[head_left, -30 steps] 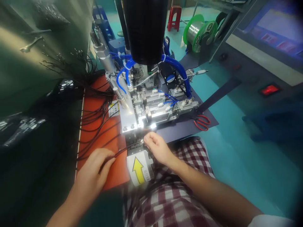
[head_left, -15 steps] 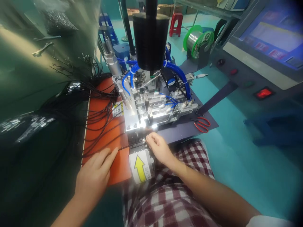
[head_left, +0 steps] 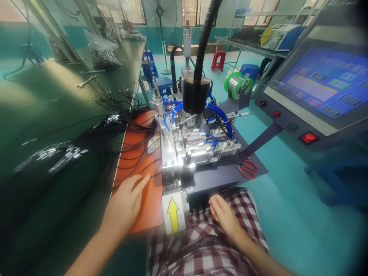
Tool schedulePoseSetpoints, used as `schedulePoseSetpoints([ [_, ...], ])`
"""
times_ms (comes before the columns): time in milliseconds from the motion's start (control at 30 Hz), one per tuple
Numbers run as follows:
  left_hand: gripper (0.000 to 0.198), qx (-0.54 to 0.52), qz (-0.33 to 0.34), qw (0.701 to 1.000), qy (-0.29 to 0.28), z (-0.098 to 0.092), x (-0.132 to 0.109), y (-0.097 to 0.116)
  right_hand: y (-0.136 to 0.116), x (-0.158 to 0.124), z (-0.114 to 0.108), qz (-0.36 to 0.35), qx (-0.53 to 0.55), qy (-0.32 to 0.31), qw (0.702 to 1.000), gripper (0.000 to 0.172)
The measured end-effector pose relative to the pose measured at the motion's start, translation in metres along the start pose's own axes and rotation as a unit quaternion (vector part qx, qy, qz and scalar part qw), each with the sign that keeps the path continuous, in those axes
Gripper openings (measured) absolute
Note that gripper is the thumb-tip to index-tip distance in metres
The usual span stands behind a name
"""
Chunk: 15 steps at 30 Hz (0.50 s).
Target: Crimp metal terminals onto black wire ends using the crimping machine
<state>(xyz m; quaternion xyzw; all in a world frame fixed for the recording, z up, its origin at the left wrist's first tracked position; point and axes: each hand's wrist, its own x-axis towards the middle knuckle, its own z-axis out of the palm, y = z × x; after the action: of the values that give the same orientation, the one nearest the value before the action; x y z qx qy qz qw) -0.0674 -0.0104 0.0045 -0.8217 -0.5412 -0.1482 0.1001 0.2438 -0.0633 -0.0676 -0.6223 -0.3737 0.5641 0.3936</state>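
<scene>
My left hand (head_left: 125,203) rests over the orange board (head_left: 149,214), its thumb and forefinger closed at a thin black cable (head_left: 156,174) that runs toward the machine's front block. Above my lap, apart from the machine, is my right hand (head_left: 222,212). Its fingers are curled together, and whatever they may hold is hidden. Between the hands sits a housing with a yellow arrow label (head_left: 173,214). Behind it stands the metal machine (head_left: 198,149) with cylinders and blue air tubes. More black cables (head_left: 135,153) lie across the board.
Red-handled pliers (head_left: 248,168) lie on the dark base plate (head_left: 212,178). A touchscreen panel (head_left: 319,84) stands at the right, a green wire spool (head_left: 238,85) behind. The left table holds cable bundles (head_left: 94,134), a wrench (head_left: 86,81) and a bag of small parts (head_left: 103,55).
My right hand has drawn back from the machine's front block toward my lap. My left hand stays near the cable on the board. The view has tilted up.
</scene>
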Motion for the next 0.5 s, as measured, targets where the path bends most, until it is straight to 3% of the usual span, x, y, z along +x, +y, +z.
schedulePoseSetpoints([
  [267,0.046,-0.044,-0.056,0.997,-0.007,0.008,0.011,-0.002,0.011,-0.006,0.003,0.02,0.0,-0.048,0.999,0.062],
  [500,0.029,-0.053,-0.052,0.997,0.002,0.005,0.009,0.005,0.027,-0.02,0.003,0.053,0.062,0.004,0.997,0.058],
])
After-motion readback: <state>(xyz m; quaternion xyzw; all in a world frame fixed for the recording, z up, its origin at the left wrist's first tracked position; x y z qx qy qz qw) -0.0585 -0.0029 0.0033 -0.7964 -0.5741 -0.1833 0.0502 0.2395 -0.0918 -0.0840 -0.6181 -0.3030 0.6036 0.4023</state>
